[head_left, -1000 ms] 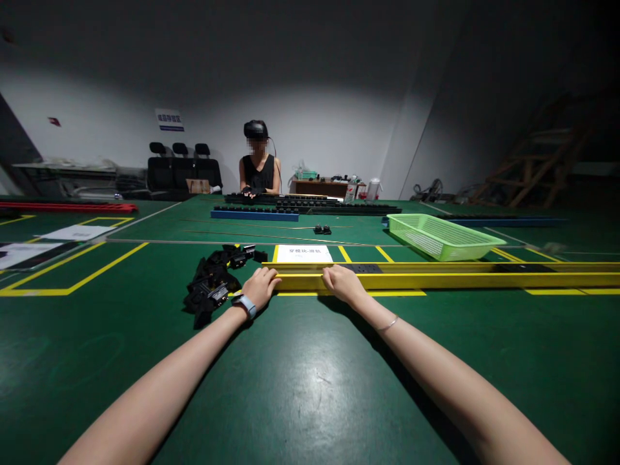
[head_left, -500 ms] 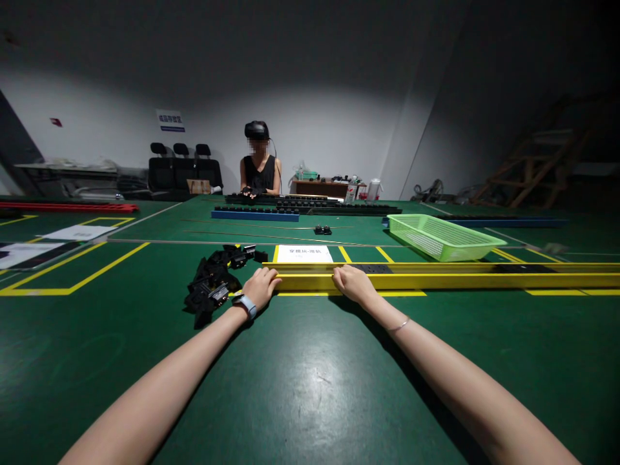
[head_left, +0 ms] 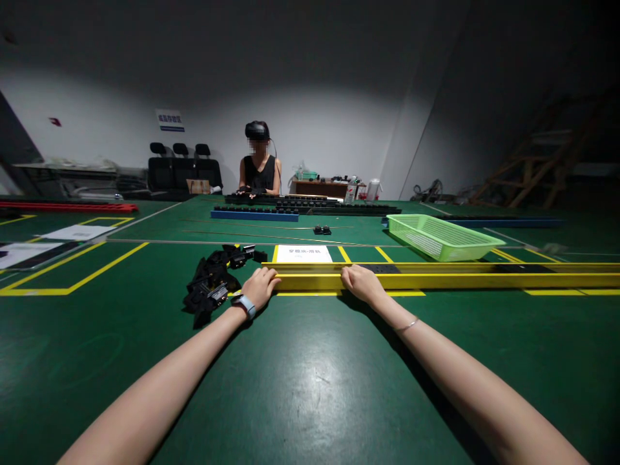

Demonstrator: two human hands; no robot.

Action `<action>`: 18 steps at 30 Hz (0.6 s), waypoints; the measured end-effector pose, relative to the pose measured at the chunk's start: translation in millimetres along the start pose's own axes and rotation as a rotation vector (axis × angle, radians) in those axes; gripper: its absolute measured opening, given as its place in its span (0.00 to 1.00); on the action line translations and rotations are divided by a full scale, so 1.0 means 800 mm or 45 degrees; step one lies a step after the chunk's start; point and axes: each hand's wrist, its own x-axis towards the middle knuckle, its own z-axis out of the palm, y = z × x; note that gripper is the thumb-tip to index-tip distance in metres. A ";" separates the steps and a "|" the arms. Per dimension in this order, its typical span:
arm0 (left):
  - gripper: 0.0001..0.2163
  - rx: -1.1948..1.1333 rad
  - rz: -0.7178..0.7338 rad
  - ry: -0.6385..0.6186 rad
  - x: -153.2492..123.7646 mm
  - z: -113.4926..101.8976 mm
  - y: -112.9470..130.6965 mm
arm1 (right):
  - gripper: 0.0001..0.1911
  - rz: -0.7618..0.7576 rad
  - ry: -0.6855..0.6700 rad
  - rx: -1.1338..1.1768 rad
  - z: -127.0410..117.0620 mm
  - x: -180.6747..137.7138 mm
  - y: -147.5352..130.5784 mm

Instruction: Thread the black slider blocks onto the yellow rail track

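Observation:
A long yellow rail point(head_left: 436, 281) with an open channel lies across the green table. My left hand point(head_left: 259, 288) is closed around its left end, the fingers curled over the near wall. Farther right, my right hand point(head_left: 362, 283) is a loose fist at the channel, its fingertips hidden. Just beside that hand a flat black block point(head_left: 385, 268) sits inside the channel; whether the fingers grip it is hidden. Another dark block point(head_left: 518, 268) lies in the channel farther right. By my left wrist is a pile of black plastic parts point(head_left: 210, 284).
Behind the rail stand a light-green basket point(head_left: 443, 239) and a white paper label point(head_left: 303, 253). Thin rods and a small black part point(head_left: 322, 230) lie beyond. A blue rail point(head_left: 254, 215) is farther back, near a person point(head_left: 260, 169) wearing a headset across the table.
My right hand has slid a little to the right along the yellow rail, and the black block beside it has shifted right too. My left hand stays at the rail's end.

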 end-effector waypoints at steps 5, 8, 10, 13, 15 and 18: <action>0.11 0.007 -0.005 -0.003 0.000 -0.001 0.000 | 0.23 -0.015 0.003 -0.017 0.000 -0.004 0.009; 0.12 0.011 0.005 -0.001 0.000 -0.001 0.000 | 0.23 -0.020 -0.002 -0.050 0.000 -0.005 0.013; 0.12 0.010 0.006 0.003 0.000 0.000 -0.001 | 0.23 -0.027 -0.012 -0.071 0.000 -0.006 0.015; 0.12 0.009 0.007 0.001 0.000 0.000 -0.001 | 0.23 -0.036 -0.022 -0.089 -0.001 -0.008 0.020; 0.12 0.011 0.007 0.002 0.000 0.000 -0.001 | 0.22 -0.048 -0.027 -0.099 -0.002 -0.009 0.024; 0.11 0.009 0.000 0.002 0.000 -0.002 0.000 | 0.22 -0.064 -0.039 -0.111 -0.003 -0.011 0.028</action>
